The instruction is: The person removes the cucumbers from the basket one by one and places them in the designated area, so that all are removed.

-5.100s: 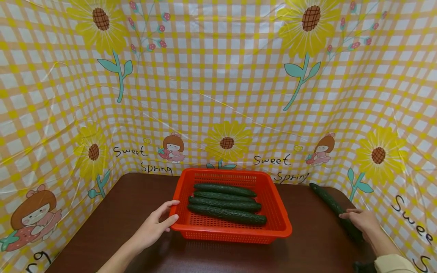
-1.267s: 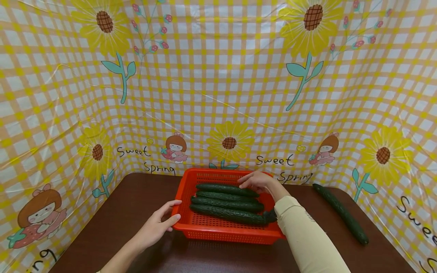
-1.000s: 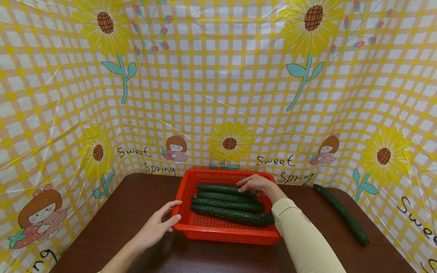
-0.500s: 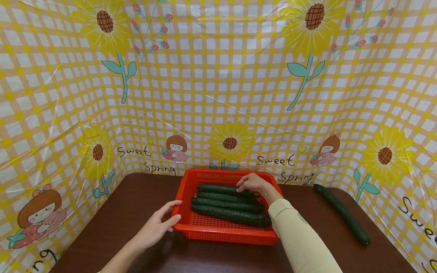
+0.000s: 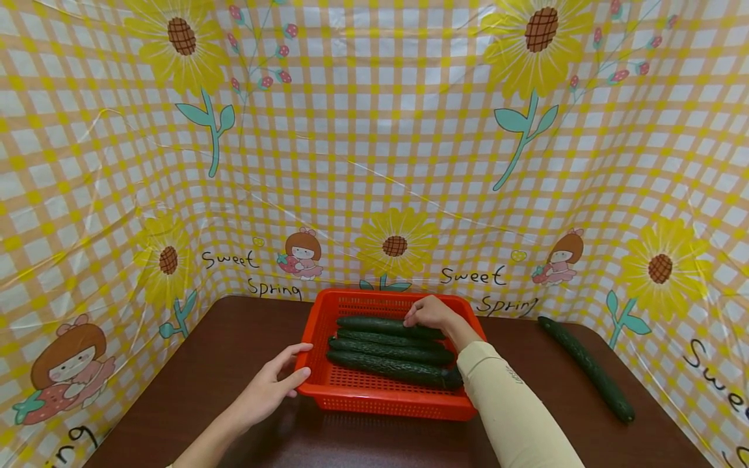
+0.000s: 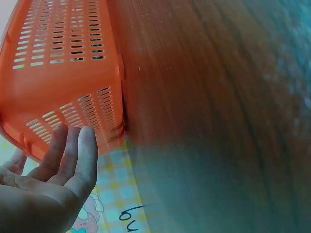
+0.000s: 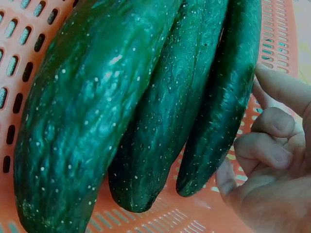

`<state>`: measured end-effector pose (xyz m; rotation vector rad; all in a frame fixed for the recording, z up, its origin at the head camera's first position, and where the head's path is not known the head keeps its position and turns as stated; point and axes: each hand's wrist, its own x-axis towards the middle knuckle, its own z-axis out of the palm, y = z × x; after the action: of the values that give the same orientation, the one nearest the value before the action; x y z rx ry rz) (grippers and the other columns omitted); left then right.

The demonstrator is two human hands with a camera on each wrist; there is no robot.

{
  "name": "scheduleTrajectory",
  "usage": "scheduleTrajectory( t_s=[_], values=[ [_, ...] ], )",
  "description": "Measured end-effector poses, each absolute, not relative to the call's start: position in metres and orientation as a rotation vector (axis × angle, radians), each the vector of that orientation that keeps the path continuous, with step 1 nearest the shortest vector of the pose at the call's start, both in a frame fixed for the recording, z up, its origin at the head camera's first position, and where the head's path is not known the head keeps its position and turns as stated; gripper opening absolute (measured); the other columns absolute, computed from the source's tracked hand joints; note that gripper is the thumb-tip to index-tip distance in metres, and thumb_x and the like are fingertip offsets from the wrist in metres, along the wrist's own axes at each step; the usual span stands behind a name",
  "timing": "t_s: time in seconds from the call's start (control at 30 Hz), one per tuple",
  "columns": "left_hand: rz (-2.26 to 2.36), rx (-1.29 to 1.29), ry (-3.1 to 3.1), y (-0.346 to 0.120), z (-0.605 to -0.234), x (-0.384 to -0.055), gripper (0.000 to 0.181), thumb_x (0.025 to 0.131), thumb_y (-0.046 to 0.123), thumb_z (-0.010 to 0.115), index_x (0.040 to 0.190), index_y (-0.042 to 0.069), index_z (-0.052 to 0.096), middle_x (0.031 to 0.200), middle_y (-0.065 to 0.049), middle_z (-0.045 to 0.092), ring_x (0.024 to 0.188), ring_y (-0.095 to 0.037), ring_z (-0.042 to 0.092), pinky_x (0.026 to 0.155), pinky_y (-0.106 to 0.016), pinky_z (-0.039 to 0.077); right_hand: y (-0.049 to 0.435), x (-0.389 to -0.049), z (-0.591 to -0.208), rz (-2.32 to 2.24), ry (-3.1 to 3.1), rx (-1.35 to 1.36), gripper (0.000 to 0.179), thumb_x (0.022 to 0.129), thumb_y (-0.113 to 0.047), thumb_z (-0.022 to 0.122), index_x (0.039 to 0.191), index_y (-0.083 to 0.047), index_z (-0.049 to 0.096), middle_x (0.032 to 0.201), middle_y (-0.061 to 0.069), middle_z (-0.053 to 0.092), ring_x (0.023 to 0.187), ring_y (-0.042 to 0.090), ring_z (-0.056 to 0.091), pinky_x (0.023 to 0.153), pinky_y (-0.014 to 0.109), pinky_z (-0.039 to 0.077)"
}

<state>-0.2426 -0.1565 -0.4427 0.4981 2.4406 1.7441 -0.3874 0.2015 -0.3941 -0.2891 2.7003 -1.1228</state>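
A red plastic basket with slotted walls holds several dark green cucumbers, lying side by side. My left hand holds the basket's left end: thumb and index finger are at the rim, other fingers against the outer wall in the left wrist view. My right hand reaches inside over the right end of the rearmost cucumber. In the right wrist view, curled fingers lie along that cucumber's far side and a fingertip touches it. Whether they pinch it is hidden.
Another cucumber lies slanted on the brown table, right of the basket. A checked sunflower cloth stands close behind the basket and rises along both sides.
My right hand has gone from the lone cucumber at the right to the basket's rear cucumber, its fingers drawing in lately. My left hand keeps its hold on the basket.
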Motion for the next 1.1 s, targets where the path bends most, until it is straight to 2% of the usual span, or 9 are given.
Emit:
scheduleTrajectory(
  t_s=[0.13, 0.23, 0.47, 0.7, 0.87, 1.1],
  values=[
    [1.742, 0.5, 2.443, -0.156, -0.443, -0.243, 0.047, 0.1, 0.026, 0.062, 0.144, 0.018, 0.05, 0.131, -0.02, 0.058, 0.1, -0.025, 0.06, 0.075, -0.035, 0.057, 0.202, -0.386, -0.394, -1.142, 2.696, -0.308, 0.014, 0.092, -0.011, 0.069, 0.089, 0.0, 0.077, 0.103, 0.01, 0.076, 0.097, 0.027, 0.068, 0.091, 0.047, 0.054],
    [1.737, 0.499, 2.444, -0.156, -0.443, -0.243, 0.047, 0.101, 0.026, 0.062, 0.145, 0.018, 0.049, 0.129, -0.02, 0.059, 0.097, -0.024, 0.06, 0.074, -0.034, 0.057, 0.203, -0.386, -0.395, -1.144, 2.688, -0.327, 0.013, 0.091, -0.01, 0.07, 0.091, 0.002, 0.076, 0.104, 0.012, 0.075, 0.097, 0.027, 0.068, 0.092, 0.047, 0.054],
    [1.732, 0.501, 2.453, -0.156, -0.444, -0.243, 0.046, 0.101, 0.025, 0.061, 0.145, 0.017, 0.049, 0.129, -0.021, 0.059, 0.096, -0.024, 0.06, 0.073, -0.033, 0.056, 0.207, -0.39, -0.397, -1.07, 2.688, -0.346, 0.026, 0.087, -0.012, 0.077, 0.111, -0.002, 0.076, 0.122, 0.014, 0.07, 0.121, 0.036, 0.059, 0.101, 0.051, 0.049],
    [1.727, 0.494, 2.459, -0.156, -0.443, -0.242, 0.046, 0.101, 0.025, 0.062, 0.145, 0.018, 0.049, 0.128, -0.02, 0.059, 0.097, -0.024, 0.06, 0.074, -0.032, 0.056, 0.208, -0.39, -0.394, -0.887, 2.727, -0.437, 0.028, 0.082, -0.01, 0.082, 0.109, -0.002, 0.077, 0.116, 0.013, 0.074, 0.114, 0.034, 0.064, 0.094, 0.048, 0.054],
    [1.724, 0.499, 2.459, -0.156, -0.442, -0.242, 0.046, 0.101, 0.025, 0.062, 0.145, 0.018, 0.049, 0.127, -0.02, 0.059, 0.096, -0.024, 0.06, 0.074, -0.032, 0.056, 0.209, -0.39, -0.394, -0.872, 2.704, -0.437, 0.029, 0.08, -0.01, 0.084, 0.107, -0.004, 0.075, 0.113, 0.009, 0.072, 0.109, 0.03, 0.064, 0.096, 0.047, 0.053],
    [1.725, 0.521, 2.454, -0.156, -0.444, -0.243, 0.046, 0.102, 0.024, 0.059, 0.146, 0.016, 0.048, 0.128, -0.022, 0.059, 0.097, -0.022, 0.06, 0.074, -0.032, 0.056, 0.218, -0.385, -0.392, -0.802, 2.635, -0.458, 0.035, 0.081, -0.011, 0.083, 0.113, 0.0, 0.075, 0.122, 0.016, 0.07, 0.119, 0.035, 0.062, 0.095, 0.047, 0.054]
  ],
)
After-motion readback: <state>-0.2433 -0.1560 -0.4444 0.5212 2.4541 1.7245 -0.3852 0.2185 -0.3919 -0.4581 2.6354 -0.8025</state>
